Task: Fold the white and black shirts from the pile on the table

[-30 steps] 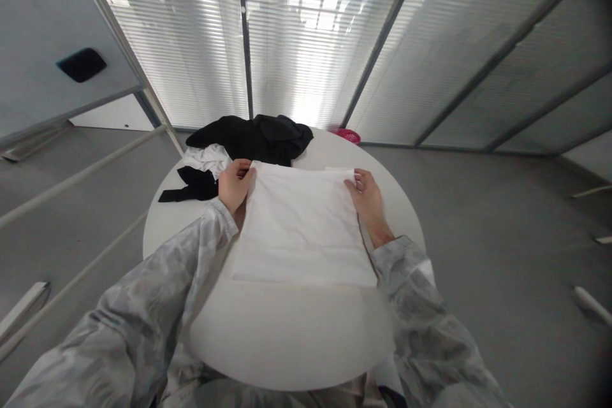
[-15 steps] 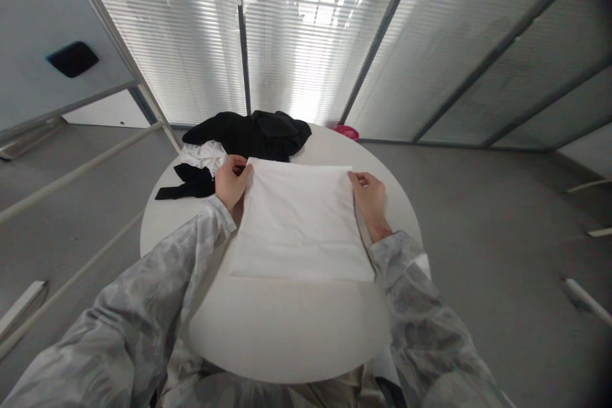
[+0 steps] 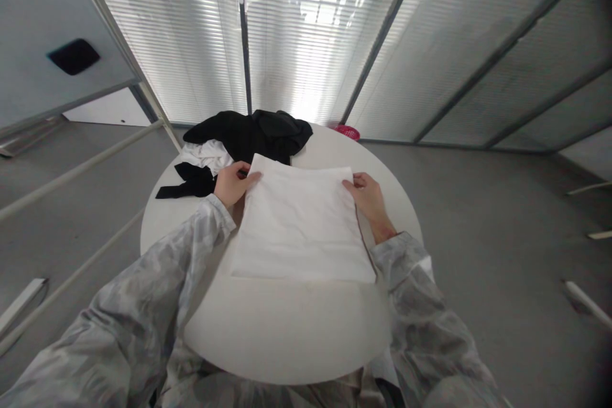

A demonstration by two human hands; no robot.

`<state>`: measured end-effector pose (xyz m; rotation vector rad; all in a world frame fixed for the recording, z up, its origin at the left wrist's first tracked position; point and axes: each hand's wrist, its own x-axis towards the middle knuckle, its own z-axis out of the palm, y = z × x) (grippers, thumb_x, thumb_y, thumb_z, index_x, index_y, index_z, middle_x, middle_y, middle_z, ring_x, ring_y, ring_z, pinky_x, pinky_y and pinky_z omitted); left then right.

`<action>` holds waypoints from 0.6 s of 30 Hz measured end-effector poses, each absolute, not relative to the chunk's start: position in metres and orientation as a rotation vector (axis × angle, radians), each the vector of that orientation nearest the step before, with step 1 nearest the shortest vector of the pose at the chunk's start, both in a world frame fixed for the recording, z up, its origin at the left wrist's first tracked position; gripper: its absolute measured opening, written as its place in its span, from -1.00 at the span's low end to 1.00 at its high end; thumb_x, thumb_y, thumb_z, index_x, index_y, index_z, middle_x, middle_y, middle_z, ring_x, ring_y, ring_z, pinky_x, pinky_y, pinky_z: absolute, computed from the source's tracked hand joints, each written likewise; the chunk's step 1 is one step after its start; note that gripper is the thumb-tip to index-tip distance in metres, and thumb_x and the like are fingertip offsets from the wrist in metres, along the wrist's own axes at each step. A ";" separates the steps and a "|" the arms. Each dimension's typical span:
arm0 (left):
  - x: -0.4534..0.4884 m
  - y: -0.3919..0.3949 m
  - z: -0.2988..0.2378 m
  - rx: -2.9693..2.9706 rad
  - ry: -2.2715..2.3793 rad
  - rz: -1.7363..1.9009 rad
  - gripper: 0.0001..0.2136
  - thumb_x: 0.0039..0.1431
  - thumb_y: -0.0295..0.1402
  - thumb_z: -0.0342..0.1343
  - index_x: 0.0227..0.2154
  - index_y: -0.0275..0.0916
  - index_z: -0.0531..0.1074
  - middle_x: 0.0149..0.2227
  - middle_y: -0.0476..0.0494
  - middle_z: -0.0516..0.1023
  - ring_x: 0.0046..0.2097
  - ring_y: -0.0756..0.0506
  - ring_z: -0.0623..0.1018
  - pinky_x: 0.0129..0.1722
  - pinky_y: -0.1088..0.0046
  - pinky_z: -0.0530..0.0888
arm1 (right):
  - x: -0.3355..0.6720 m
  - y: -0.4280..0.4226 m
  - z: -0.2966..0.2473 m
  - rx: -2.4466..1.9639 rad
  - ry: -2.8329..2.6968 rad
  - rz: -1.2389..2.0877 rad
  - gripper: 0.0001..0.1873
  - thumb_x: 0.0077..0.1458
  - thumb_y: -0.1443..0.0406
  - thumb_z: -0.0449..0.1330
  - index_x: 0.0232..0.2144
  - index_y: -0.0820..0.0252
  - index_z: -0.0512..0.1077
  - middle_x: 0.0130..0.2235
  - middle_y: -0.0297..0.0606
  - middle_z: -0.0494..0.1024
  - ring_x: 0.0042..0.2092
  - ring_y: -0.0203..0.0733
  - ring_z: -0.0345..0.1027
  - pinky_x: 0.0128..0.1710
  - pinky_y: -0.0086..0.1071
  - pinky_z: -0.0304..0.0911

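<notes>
A white cloth [image 3: 301, 223], folded into a rough square, lies on the round white table [image 3: 287, 331] in front of me. Its far edge is lifted slightly at the left corner. My left hand [image 3: 233, 183] pinches that far left corner, thumb on top and the fingers behind it. At the far right corner, my right hand [image 3: 369, 196] grips the edge the same way, thumb over the cloth. Faint creases cross the cloth's middle. Whether it is a garment or a plain sheet I cannot tell.
Black clothing [image 3: 239, 134] is heaped at the table's far left, with a crumpled white cloth [image 3: 208, 154] and a black strip of fabric [image 3: 189, 183] beside it. A pink mesh item [image 3: 347, 132] sits at the far edge. A white metal frame [image 3: 86, 162] stands left of the table.
The cloth's far left corner has risen a little, and both thumbs have moved inward over the cloth. The heaped clothes are unchanged.
</notes>
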<state>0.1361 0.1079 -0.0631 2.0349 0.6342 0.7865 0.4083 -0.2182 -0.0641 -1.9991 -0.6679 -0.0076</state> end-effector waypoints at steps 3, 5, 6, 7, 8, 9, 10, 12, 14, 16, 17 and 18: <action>0.138 0.111 -0.066 1.956 0.633 0.797 -0.62 0.14 0.07 0.42 -0.26 -0.16 0.66 -0.29 -0.09 0.73 -0.34 -0.12 0.61 -0.36 0.38 0.48 | 0.409 -0.218 -0.067 -1.955 -0.629 0.015 -0.55 0.03 -0.07 0.39 -0.19 0.09 0.53 -0.17 -0.08 0.77 -0.19 0.06 0.63 -0.10 -0.09 0.51; 0.138 0.113 -0.067 1.962 0.655 0.808 -0.64 0.12 0.04 0.42 -0.28 -0.16 0.65 -0.28 -0.08 0.72 -0.34 -0.12 0.60 -0.34 0.37 0.48 | 0.408 -0.219 -0.068 -1.982 -0.623 0.013 -0.55 0.06 -0.09 0.39 -0.18 0.08 0.53 -0.18 -0.08 0.76 -0.20 0.06 0.62 -0.11 -0.08 0.52; 0.138 0.113 -0.067 1.978 0.671 0.809 -0.66 0.13 0.02 0.42 -0.28 -0.16 0.64 -0.28 -0.08 0.72 -0.35 -0.11 0.59 -0.33 0.36 0.49 | 0.406 -0.219 -0.067 -2.012 -0.629 -0.001 -0.56 0.09 -0.08 0.38 -0.17 0.08 0.54 -0.18 -0.08 0.76 -0.20 0.06 0.61 -0.10 -0.07 0.52; 0.137 0.113 -0.066 1.998 0.691 0.818 -0.69 0.15 -0.01 0.41 -0.27 -0.16 0.64 -0.28 -0.08 0.71 -0.36 -0.10 0.58 -0.31 0.35 0.49 | 0.405 -0.219 -0.066 -2.047 -0.646 -0.031 -0.58 0.12 -0.07 0.37 -0.16 0.08 0.54 -0.17 -0.08 0.75 -0.20 0.07 0.60 -0.07 -0.04 0.53; 0.136 0.112 -0.063 2.021 0.715 0.841 -0.71 0.17 -0.05 0.41 -0.25 -0.15 0.64 -0.26 -0.08 0.71 -0.37 -0.09 0.56 -0.29 0.33 0.50 | 0.403 -0.218 -0.063 -2.081 -0.673 -0.084 -0.58 0.15 -0.06 0.35 -0.12 0.09 0.55 -0.15 -0.06 0.75 -0.18 0.08 0.60 -0.02 0.00 0.53; 0.135 0.110 -0.060 2.049 0.743 0.883 -0.73 0.18 -0.08 0.41 -0.22 -0.15 0.63 -0.23 -0.09 0.71 -0.37 -0.09 0.55 -0.26 0.31 0.51 | 0.400 -0.218 -0.059 -2.108 -0.706 -0.161 -0.57 0.18 -0.04 0.34 -0.07 0.11 0.56 -0.09 -0.03 0.74 -0.14 0.12 0.60 0.04 0.06 0.52; 0.134 0.108 -0.054 2.081 0.768 0.942 -0.74 0.19 -0.12 0.41 -0.19 -0.15 0.63 -0.18 -0.11 0.70 -0.36 -0.09 0.55 -0.22 0.29 0.53 | 0.397 -0.217 -0.053 -2.125 -0.747 -0.253 -0.54 0.20 -0.02 0.34 0.00 0.12 0.56 -0.02 0.02 0.73 -0.06 0.17 0.60 0.13 0.13 0.50; 0.130 0.099 -0.040 2.157 0.755 1.058 -0.74 0.23 -0.15 0.40 -0.11 -0.16 0.62 -0.07 -0.17 0.68 -0.29 -0.12 0.59 -0.12 0.23 0.58 | 0.384 -0.214 -0.040 -2.126 -0.869 -0.410 -0.49 0.25 0.01 0.32 0.14 0.13 0.55 0.15 0.08 0.67 0.14 0.27 0.55 0.31 0.25 0.38; 0.126 0.085 -0.025 2.266 0.569 1.059 -0.70 0.31 -0.11 0.35 -0.02 -0.15 0.62 0.04 -0.23 0.66 -0.11 -0.21 0.66 0.04 0.14 0.62 | 0.363 -0.211 -0.027 -2.099 -1.055 -0.412 -0.49 0.34 0.04 0.26 0.24 0.08 0.54 0.27 0.03 0.61 0.32 0.30 0.45 0.45 0.30 0.25; 0.122 0.069 -0.015 2.408 0.210 0.866 -0.61 0.39 -0.05 0.29 0.15 -0.11 0.59 0.19 -0.28 0.64 0.17 -0.32 0.65 0.29 0.03 0.55 | 0.335 -0.210 -0.022 -2.064 -1.296 -0.263 -0.49 0.44 0.05 0.20 0.34 -0.04 0.51 0.37 -0.12 0.56 0.42 0.25 0.37 0.53 0.27 0.18; 0.120 0.062 -0.014 2.475 0.018 0.725 -0.54 0.42 -0.02 0.26 0.26 -0.08 0.55 0.30 -0.29 0.60 0.32 -0.35 0.58 0.41 -0.02 0.47 | 0.320 -0.211 -0.023 -2.059 -1.411 -0.175 -0.45 0.47 0.04 0.18 0.41 -0.11 0.45 0.44 -0.19 0.48 0.47 0.22 0.32 0.55 0.24 0.17; 0.118 0.055 -0.015 2.531 -0.147 0.586 -0.46 0.44 0.02 0.24 0.36 -0.06 0.49 0.40 -0.29 0.54 0.44 -0.36 0.49 0.50 -0.05 0.37 | 0.306 -0.213 -0.027 -2.061 -1.504 -0.115 -0.38 0.47 0.01 0.19 0.49 -0.13 0.38 0.51 -0.23 0.40 0.52 0.20 0.26 0.57 0.23 0.15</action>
